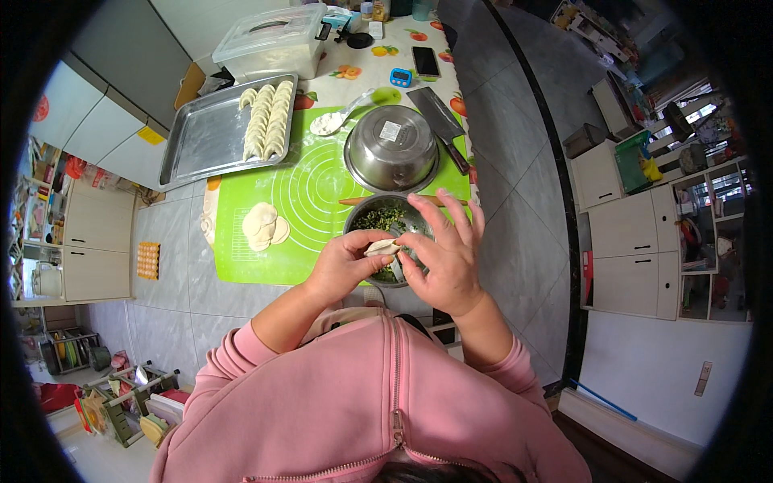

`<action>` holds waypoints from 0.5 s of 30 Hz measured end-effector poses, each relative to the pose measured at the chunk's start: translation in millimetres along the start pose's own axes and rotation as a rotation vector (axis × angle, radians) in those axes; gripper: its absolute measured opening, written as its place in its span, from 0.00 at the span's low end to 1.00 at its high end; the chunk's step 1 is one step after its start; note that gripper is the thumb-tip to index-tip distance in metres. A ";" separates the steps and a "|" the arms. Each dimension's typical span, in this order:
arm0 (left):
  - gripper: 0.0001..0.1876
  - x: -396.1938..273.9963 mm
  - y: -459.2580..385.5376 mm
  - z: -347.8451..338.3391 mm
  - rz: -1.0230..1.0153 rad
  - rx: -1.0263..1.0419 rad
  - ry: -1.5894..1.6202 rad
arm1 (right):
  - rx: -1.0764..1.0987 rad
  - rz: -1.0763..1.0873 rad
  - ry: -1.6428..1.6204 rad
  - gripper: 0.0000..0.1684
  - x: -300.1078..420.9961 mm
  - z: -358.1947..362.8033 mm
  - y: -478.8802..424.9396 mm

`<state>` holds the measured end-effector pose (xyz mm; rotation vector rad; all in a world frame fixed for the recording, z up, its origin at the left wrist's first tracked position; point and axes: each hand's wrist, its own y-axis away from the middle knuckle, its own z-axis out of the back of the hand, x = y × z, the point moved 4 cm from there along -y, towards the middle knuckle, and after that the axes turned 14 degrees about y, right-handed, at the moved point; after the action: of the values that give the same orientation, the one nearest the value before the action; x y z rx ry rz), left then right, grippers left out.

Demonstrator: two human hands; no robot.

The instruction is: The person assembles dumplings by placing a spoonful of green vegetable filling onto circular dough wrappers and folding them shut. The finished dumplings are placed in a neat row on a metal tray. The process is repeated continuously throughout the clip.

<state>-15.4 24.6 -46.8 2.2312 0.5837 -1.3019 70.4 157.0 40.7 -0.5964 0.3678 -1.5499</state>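
Note:
A partly folded dumpling [381,247] is pinched between the fingertips of my left hand [341,262] and my right hand [444,259]. Both hands are over a steel bowl [352,220] of chopped green filling [381,218], which they partly cover; a utensil stands in it. Round dough wrappers [261,224] lie in an overlapping pile on the green silicone mat [302,241], left of my hands. Behind the bowl, a rolling pin [356,201] is partly hidden. Folded dumplings [269,121] fill rows at the right side of a metal tray [205,139].
An upturned steel basin [392,148] sits behind the bowl, with a cleaver [436,115] at its right. A spoon [332,121] holds white flour. Farther back are a blue timer [400,77], a phone [426,61] and a lidded plastic box [272,48].

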 end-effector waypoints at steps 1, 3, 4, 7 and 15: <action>0.15 -0.1 -0.7 -0.2 -0.005 -0.006 -0.023 | 0.004 0.017 0.011 0.06 1.5 0.1 -0.1; 0.15 -2.3 -0.9 -2.2 -0.027 -0.003 -0.067 | 0.013 0.052 0.033 0.04 3.7 -0.2 -0.1; 0.15 -3.2 -0.8 -2.8 -0.038 -0.003 -0.089 | -0.004 0.040 0.031 0.04 2.4 -2.8 1.1; 0.14 0.3 -0.3 -1.0 -0.029 -0.012 -0.077 | -0.038 0.051 -0.021 0.06 0.2 -3.3 2.0; 0.13 -7.8 3.8 -5.8 -0.083 0.070 -0.036 | -0.005 -0.109 -0.628 0.14 -9.3 -22.4 5.9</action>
<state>-12.9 24.1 -36.7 2.2564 0.6321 -1.4210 62.3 163.0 17.8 -1.0769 -0.1412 -1.3783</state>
